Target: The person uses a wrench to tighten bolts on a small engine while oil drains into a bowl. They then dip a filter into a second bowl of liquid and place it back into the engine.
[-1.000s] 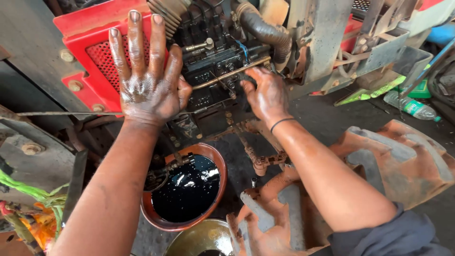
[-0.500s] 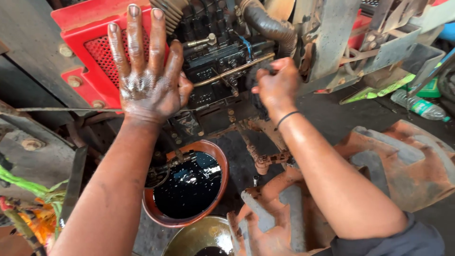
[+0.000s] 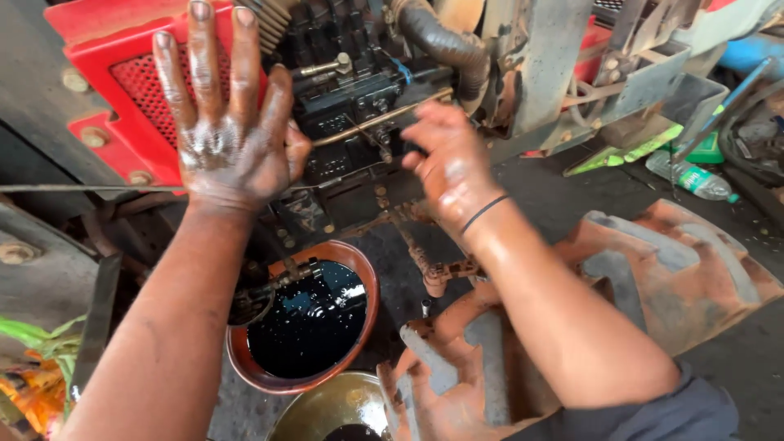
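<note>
Your right hand (image 3: 449, 159) has drifted left, fingers curled at the engine's metal rod (image 3: 380, 120), grip unclear; left hand (image 3: 233, 135) rests flat and spread on the red cover (image 3: 122, 90), bracing you.

Even daylight fills the scene, brightest at the upper right. Wet glare shines on the left hand (image 3: 231, 155) and on the black oil in the basin (image 3: 306, 327). The right hand (image 3: 449, 163) shows slight motion blur. Edges bend from lens distortion.
</note>
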